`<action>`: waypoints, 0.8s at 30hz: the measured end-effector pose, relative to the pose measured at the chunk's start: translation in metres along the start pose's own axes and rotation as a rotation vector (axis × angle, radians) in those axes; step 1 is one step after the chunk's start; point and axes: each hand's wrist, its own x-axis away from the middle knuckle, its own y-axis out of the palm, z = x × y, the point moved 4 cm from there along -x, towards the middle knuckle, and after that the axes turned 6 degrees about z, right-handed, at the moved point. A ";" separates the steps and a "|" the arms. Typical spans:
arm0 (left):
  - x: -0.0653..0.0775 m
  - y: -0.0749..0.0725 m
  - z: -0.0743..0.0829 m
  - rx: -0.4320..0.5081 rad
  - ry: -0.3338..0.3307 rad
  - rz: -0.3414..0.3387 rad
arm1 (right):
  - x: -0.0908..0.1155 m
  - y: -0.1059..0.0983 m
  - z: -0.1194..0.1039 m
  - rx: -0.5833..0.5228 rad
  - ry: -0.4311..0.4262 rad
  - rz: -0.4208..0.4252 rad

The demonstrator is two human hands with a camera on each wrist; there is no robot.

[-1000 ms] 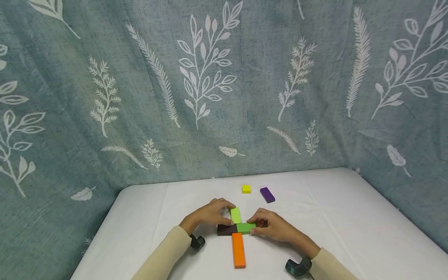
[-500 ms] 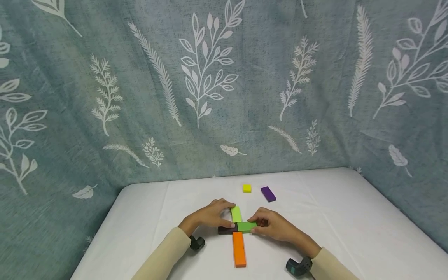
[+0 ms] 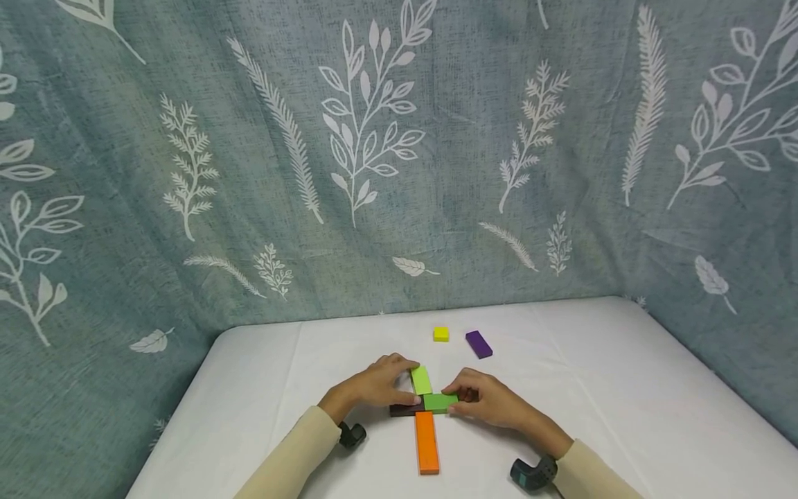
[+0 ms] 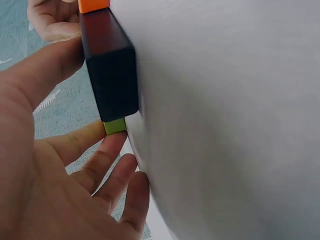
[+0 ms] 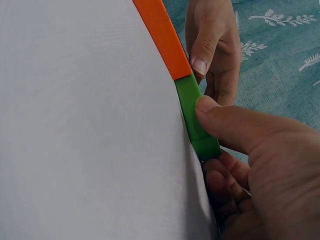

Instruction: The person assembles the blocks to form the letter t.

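Right grip [image 3: 489,400] pinches the outer end of the green block [image 3: 440,403] on the bench [image 3: 561,388]. Left grip [image 3: 374,382], fingers spread, touches the lime block [image 3: 421,380] and, with its thumb, the dark block [image 4: 112,82]; nearer the person lies the orange block [image 3: 427,443].

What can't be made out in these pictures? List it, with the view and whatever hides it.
1. Head view: part of the dark block's top, covered by the left hand.
2. Left wrist view: most of the light green block, behind the dark block.
3. Right wrist view: one end of the orange block, cut off by the top edge.
4. Right wrist view: part of the right hand, cut off by the right and bottom edges.
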 end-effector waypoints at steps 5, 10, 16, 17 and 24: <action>0.000 -0.001 0.000 0.011 0.003 -0.011 | 0.000 -0.001 -0.001 0.000 -0.017 0.000; 0.000 -0.001 0.000 0.014 -0.002 -0.028 | 0.000 0.000 0.000 -0.005 -0.013 0.000; -0.001 -0.002 0.000 0.005 0.014 -0.041 | 0.000 0.001 0.002 -0.014 0.002 -0.008; -0.002 -0.002 -0.001 0.004 0.017 -0.042 | 0.000 0.001 0.002 -0.015 0.005 -0.009; -0.005 -0.001 -0.002 -0.019 0.038 -0.041 | 0.000 0.000 0.000 -0.027 0.018 -0.011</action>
